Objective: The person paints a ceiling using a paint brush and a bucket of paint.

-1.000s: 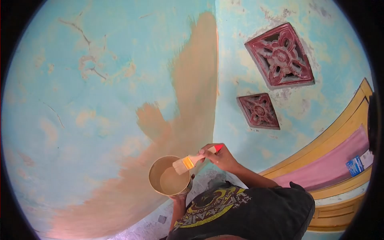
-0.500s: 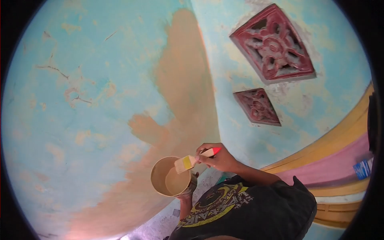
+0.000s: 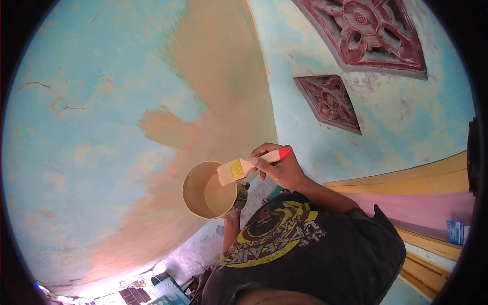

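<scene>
My right hand [image 3: 277, 165] grips a paintbrush [image 3: 260, 158] by its pale wooden handle, which ends in a red tip. A yellow band sits above the light bristles, and these hang over the mouth of a paint can [image 3: 189, 190]. Brownish-tan paint [image 3: 218, 198] lies inside the tilted can. From below, my left hand [image 3: 233, 215] holds the can at its side; most of that hand is hidden behind it, with fingertips showing at the can's right edge.
A blue wall [image 3: 91, 147] with a broad tan painted patch [image 3: 223, 76] stands ahead. On the adjoining wall are two dark red vent blocks [image 3: 330, 99]. Yellow and pink bands [image 3: 422, 203] run at the right, near a blue box [image 3: 455, 232]. Cluttered items [image 3: 168, 290] lie at bottom left.
The view has shifted, so the can, brush and hands appear higher in the picture. More of the floor clutter shows at the bottom left. Both hands keep their hold.
</scene>
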The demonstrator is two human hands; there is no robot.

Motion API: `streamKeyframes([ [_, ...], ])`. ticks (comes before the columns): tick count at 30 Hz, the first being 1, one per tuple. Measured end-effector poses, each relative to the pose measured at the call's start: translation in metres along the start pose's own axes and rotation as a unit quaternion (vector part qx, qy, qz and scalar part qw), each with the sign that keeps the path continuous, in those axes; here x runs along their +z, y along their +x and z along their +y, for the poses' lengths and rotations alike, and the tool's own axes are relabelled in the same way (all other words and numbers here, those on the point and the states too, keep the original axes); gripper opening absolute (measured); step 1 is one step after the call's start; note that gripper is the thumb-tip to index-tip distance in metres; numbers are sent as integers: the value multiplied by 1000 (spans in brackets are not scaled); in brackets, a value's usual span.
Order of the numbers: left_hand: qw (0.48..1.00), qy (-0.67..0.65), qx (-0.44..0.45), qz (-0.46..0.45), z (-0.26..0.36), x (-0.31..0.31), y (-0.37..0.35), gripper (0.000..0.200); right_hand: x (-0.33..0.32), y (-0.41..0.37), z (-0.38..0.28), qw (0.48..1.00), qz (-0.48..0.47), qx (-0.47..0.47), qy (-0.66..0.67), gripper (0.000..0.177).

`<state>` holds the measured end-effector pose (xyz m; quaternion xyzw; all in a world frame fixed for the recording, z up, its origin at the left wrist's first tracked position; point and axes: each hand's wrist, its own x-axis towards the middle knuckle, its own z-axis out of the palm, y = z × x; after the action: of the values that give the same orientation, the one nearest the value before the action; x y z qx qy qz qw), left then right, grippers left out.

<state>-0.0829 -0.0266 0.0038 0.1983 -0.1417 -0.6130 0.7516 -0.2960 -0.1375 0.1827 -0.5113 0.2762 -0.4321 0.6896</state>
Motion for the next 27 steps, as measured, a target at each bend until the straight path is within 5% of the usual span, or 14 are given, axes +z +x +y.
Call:
streamKeyframes([
  [9, 998, -65, 9, 18, -8, 11, -6, 77, -13, 1, 25, 1000, 1, 2, 25, 21],
  [11, 979, 196, 50, 7, -10, -7, -11, 78, -14, -2, 17, 998, -5, 43, 49, 20],
  [12, 919, 383, 81, 39, -11, -4, -11, 78, -12, -4, 13, 997, 0, 56, 44, 20],
  [14, 933, 349, 83, 26, -7, 5, -5, 78, -17, 0, 5, 995, -5, 92, 45, 22],
  [15, 991, 124, 54, -20, -4, 11, -1, 79, -17, 4, 3, 996, -2, 79, 31, 22],
  [16, 992, -108, 17, -65, 0, 14, 0, 79, -14, 6, 4, 997, 5, 69, 17, 23],
  [19, 994, -102, 18, 29, 2, -2, 3, 81, -11, 10, 8, 998, 30, 59, -1, 23],
  [21, 993, 109, 45, 31, 3, 0, 10, 82, -9, 11, 9, 996, 71, 54, 25, 23],
  [23, 993, 105, 49, 1, 13, 13, 21, 83, -2, 21, 14, 987, 128, 41, 88, 23],
  [27, 988, -125, 21, -90, 41, 36, 31, 85, 19, 57, 33, 972, 210, -34, 105, 18],
])
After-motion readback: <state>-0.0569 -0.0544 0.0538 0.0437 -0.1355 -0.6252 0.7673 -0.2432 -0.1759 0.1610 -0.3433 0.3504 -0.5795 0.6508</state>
